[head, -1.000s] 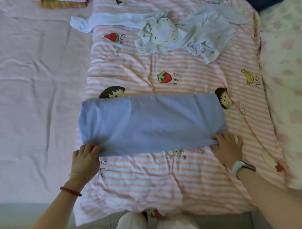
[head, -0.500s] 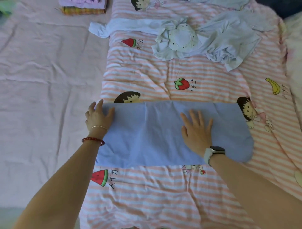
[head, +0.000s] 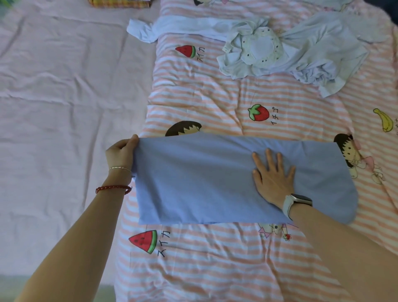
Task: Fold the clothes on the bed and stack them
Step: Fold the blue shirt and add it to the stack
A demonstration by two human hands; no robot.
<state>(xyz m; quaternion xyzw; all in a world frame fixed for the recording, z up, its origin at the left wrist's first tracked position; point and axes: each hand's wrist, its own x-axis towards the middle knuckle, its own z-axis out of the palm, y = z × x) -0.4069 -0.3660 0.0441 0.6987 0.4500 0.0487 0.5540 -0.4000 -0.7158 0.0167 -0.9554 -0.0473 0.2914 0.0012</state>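
A blue garment (head: 204, 179), folded into a long flat band, lies across the pink striped quilt (head: 215, 258). My left hand (head: 120, 153) grips its left end, fingers curled round the upper corner. My right hand (head: 272, 176) presses flat on the band right of its middle, fingers spread. A crumpled pile of pale clothes (head: 280, 49) lies farther up the quilt, with one white sleeve (head: 150, 30) stretched out to the left.
A plain pink sheet (head: 64, 107) covers the bed to the left of the quilt. The edge of a stack of folded clothes (head: 118, 2) shows at the top left. The floor (head: 13, 286) shows at the bottom left.
Both hands moved from the band's near edge onto it. My right hand went flat on the middle. My left hand, first flat on the left end, now grips that end.
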